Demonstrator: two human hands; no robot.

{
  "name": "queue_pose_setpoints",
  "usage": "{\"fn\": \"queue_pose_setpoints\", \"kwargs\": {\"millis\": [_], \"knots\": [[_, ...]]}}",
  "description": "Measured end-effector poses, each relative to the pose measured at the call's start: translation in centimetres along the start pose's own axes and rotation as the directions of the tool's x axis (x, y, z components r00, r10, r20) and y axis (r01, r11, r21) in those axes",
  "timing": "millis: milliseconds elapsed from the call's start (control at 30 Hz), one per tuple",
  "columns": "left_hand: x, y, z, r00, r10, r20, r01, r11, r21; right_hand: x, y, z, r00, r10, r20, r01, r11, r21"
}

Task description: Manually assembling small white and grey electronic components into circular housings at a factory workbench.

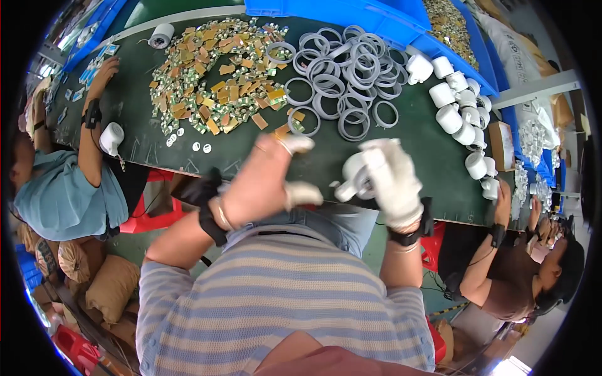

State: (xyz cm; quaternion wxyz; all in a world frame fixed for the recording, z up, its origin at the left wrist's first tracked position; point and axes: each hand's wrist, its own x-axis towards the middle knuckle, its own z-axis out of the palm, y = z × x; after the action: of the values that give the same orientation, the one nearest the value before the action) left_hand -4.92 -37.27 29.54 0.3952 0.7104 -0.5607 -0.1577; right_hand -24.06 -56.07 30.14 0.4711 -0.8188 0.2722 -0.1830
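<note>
My left hand, with white coverings on its fingertips, is held over the near edge of the dark green table. Its thumb and fingers are spread apart with nothing between them, and it is blurred by motion. To the right, my white-gloved right hand grips a white, round plastic housing, also blurred. Ahead of both hands lies a heap of grey plastic rings. Beyond my left hand spreads a pile of small green and tan circuit boards. A few small white discs lie at its near side.
Several white housings are clustered on the right of the table. Blue bins line the far side. One white housing sits near a co-worker's arm on the left. Another person's hand is at right.
</note>
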Motion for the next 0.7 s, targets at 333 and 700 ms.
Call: {"fn": "queue_pose_setpoints", "kwargs": {"millis": [333,700], "knots": [[4.4,-6.6,-3.6,0.993,0.112,-0.029,-0.082,0.859,0.506,0.1,0.0,-1.3,0.910,-0.374,-0.179,0.212,0.790,-0.575],[2.7,-4.6,-1.9,0.960,-0.279,0.020,0.264,0.878,-0.399,-2.1,1.7,1.5,0.842,-0.513,-0.165,0.280,0.678,-0.680]]}}
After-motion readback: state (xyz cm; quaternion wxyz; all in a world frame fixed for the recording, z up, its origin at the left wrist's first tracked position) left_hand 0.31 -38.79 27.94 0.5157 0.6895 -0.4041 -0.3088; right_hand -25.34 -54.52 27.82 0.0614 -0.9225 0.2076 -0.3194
